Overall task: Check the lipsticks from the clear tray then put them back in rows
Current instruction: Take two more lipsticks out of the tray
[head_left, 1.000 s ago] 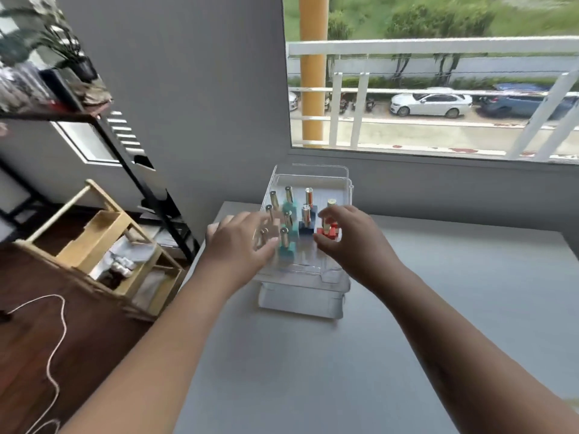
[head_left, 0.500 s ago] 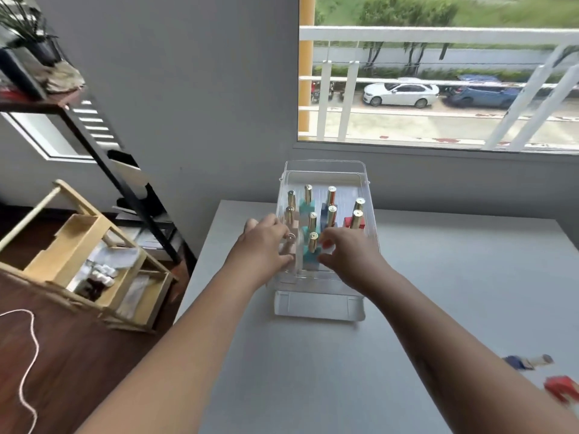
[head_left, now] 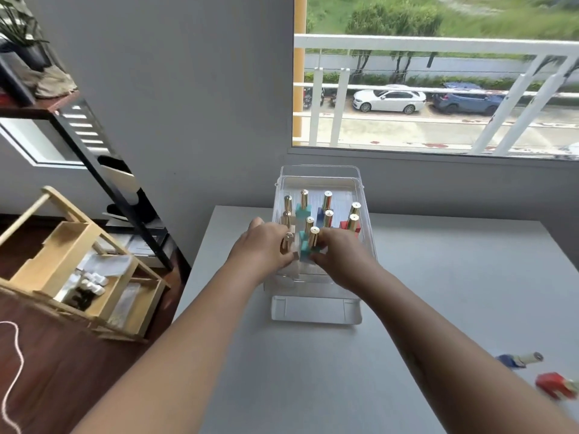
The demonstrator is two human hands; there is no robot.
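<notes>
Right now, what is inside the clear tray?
The clear tray holds upright gold-capped lipsticks on teal, blue, red and pale bases, in rough rows. The left hand and right hand cover its near part.

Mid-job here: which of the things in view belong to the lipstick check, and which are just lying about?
Job:
clear tray
standing lipsticks
teal lipstick between both hands
blue lipstick and red lipstick, loose on the table

Lying about:
wooden rack
black shelf
white cord on the floor
</notes>
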